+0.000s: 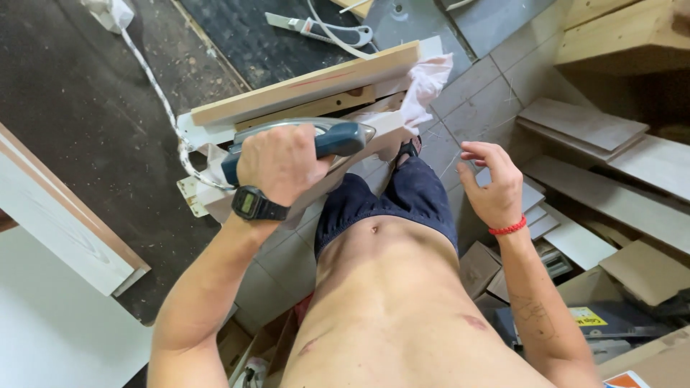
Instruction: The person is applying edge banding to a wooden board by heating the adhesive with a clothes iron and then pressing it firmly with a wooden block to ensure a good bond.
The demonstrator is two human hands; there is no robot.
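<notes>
Nearest the lens, two bare forearms are reaching forward, and the left hand (284, 164) is clenching its fingers (269, 154) round the blue-grey handle of a power saw (338, 138), a dark wristwatch (253, 204) sitting just below. That handle's long axis is running from about eight o'clock to two o'clock, and the fingers are wrapping across it, so the tool is lying directly under the left palm. The right hand (494, 185) is hanging released and holding nothing, fingers loosely curled, well apart from the saw at about three o'clock of it; the left is plainly the nearer hand.

Just beyond the handle, at twelve o'clock, a long wooden board (309, 85) is lying along much the same slant, with a white rag (425, 85) draped at its two o'clock end. A white cord (154, 85) is trailing off toward ten o'clock over the dark floor (86, 129). Stacked wooden offcuts (582, 126) are crowding the three o'clock side, leaving open room mostly toward nine o'clock.
</notes>
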